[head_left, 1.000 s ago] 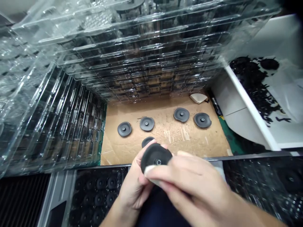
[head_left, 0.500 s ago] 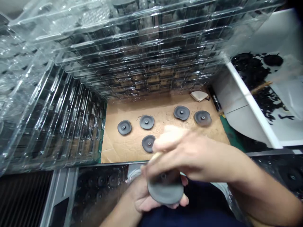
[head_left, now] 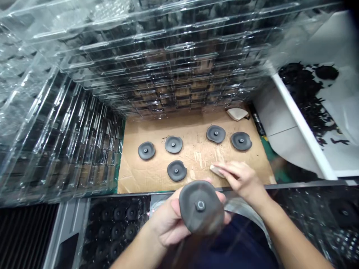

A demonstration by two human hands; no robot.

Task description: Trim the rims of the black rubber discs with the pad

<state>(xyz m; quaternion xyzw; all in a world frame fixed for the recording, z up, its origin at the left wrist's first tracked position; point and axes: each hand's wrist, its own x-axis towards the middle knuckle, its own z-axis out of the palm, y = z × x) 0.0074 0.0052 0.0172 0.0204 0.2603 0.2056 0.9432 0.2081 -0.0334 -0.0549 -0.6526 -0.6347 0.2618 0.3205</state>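
My left hand (head_left: 171, 222) grips a dark grey rubber disc (head_left: 190, 203) by its edges, its round metal centre facing up toward me. Between the fingertips of my right hand (head_left: 246, 181) is a small off-white pad (head_left: 216, 170), low over the cardboard sheet (head_left: 134, 175) or touching it; I cannot tell which. Similar rubber discs lie on the cardboard, several in all; the nearest (head_left: 176, 170) is just beyond the held one, and another (head_left: 241, 141) lies beyond my right hand.
Tall stacks of clear plastic trays (head_left: 179, 59) rise behind and at the left (head_left: 70, 127). A second off-white pad (head_left: 237, 113) and a black marker-like stick (head_left: 257, 121) lie at the back right. Right of these, a white bin (head_left: 305, 130) holds black scraps. A tray of discs (head_left: 112, 224) sits lower left.
My right hand has moved off the held disc, right and down to the cardboard, uncovering the pad in its fingers. My left hand has raised the disc slightly and tilted its face toward me.
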